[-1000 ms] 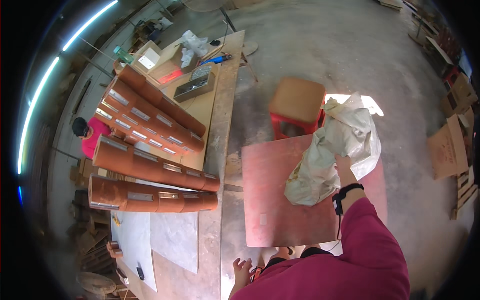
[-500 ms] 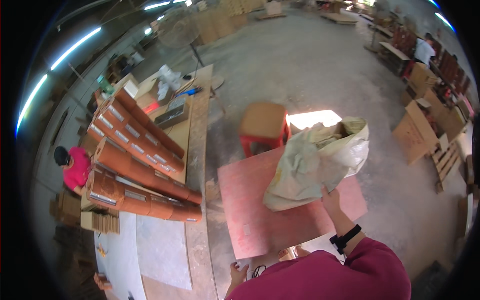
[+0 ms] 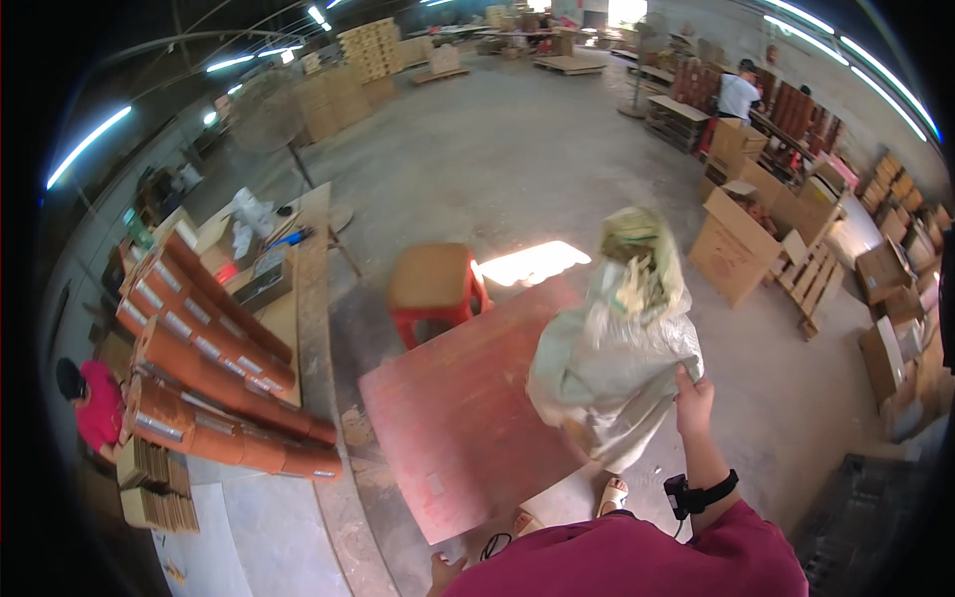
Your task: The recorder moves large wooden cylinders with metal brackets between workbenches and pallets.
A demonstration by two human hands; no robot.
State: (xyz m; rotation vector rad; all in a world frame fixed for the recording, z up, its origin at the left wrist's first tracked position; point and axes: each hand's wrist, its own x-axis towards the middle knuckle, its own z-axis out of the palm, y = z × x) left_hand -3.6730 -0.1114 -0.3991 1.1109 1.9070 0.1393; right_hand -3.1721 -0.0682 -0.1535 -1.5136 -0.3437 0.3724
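Observation:
A large whitish woven plastic sack point(image 3: 617, 348) hangs in front of me, crumpled, its bunched mouth at the far end. My right hand point(image 3: 694, 403) grips its right side, fingers closed on the fabric. The sack's lower part covers the right side of a worn red board point(image 3: 458, 398). Low at the bottom edge, my left hand point(image 3: 447, 570) holds nothing, its fingers partly showing and apart. It is nearest to the board's near corner and the workbench edge.
A red stool with a brown top point(image 3: 435, 284) stands beyond the board. Reddish-brown stacked rolls point(image 3: 219, 368) lie on the workbench point(image 3: 323, 398) at left, where a person in pink point(image 3: 99, 403) works. Open cardboard boxes point(image 3: 736, 239) and a wooden pallet point(image 3: 806, 289) stand at right.
My right hand has carried the sack rightward across the board, turning its mouth away from me. More of the board shows. My view has swung right, and my left hand sits lower.

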